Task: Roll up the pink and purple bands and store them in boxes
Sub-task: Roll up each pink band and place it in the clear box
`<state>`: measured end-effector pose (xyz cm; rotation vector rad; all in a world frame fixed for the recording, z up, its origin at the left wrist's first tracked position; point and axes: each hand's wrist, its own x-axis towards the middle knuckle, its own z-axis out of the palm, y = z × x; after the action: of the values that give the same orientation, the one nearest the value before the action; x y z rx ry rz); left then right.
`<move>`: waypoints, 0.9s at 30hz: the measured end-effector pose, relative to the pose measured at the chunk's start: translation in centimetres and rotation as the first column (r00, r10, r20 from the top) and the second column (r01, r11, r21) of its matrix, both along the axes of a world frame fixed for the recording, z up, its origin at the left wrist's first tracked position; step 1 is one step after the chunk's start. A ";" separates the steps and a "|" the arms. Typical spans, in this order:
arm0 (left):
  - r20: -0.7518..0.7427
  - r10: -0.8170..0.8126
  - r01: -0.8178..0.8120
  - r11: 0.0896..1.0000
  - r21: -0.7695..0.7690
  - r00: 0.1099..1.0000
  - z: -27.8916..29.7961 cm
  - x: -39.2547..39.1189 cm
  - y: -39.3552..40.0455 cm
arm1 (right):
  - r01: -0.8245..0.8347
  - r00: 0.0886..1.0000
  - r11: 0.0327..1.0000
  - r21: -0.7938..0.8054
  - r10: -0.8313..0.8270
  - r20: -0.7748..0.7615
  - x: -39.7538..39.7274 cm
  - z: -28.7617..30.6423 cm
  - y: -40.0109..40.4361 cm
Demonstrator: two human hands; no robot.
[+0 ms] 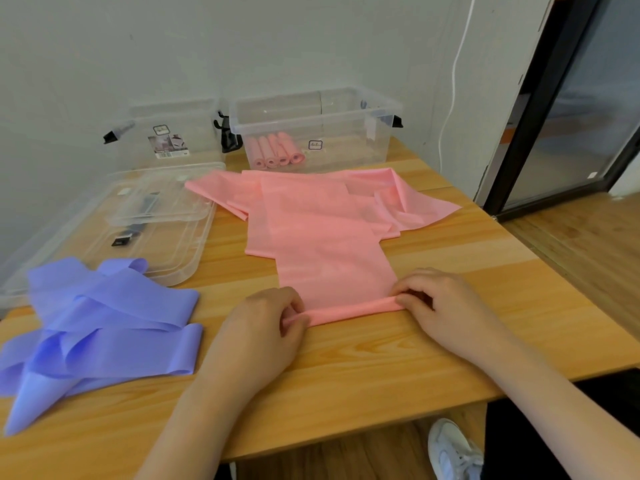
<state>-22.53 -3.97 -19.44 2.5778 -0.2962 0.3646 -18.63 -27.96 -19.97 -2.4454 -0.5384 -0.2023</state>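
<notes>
Two hands, left hand (273, 320) and right hand (440, 303), pinch opposite ends of the pink band (329, 268)'s near rolled edge on the table (381, 368).

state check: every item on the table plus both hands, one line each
Flat pink elastic band: near edge started into a roll, rest unrolled.
Purple elastic bands: loose heap, unrolled.
Right clear plastic box: open, four pink rolls inside.
Left clear plastic box: open.
Clear lids: off, stacked.
Left hand: pinching roll.
Right hand: pinching roll.
</notes>
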 end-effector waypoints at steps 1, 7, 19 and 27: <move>-0.005 0.018 -0.018 1.000 0.019 1.000 -0.1 0.0 -0.1 | 0.031 1.000 1.000 0.004 -0.031 0.002 -0.1 0.0 0.1; 0.081 -0.036 0.025 0.990 0.136 0.996 -0.1 0.0 0.0 | 0.052 0.997 0.999 -0.005 -0.051 0.062 -0.1 0.1 0.4; 0.042 -0.004 0.005 1.000 -0.012 0.999 -0.2 0.0 0.0 | 0.018 0.998 1.000 -0.024 -0.017 0.055 -0.1 0.4 0.5; 0.017 -0.043 0.042 0.999 0.024 0.999 0.0 0.1 0.6 | -0.054 0.997 0.995 -0.078 0.059 0.053 0.2 0.6 -0.1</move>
<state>-22.40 -3.42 -19.47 2.5883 -0.3627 0.3700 -18.39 -28.06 -19.41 -2.5012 -0.6496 -0.2300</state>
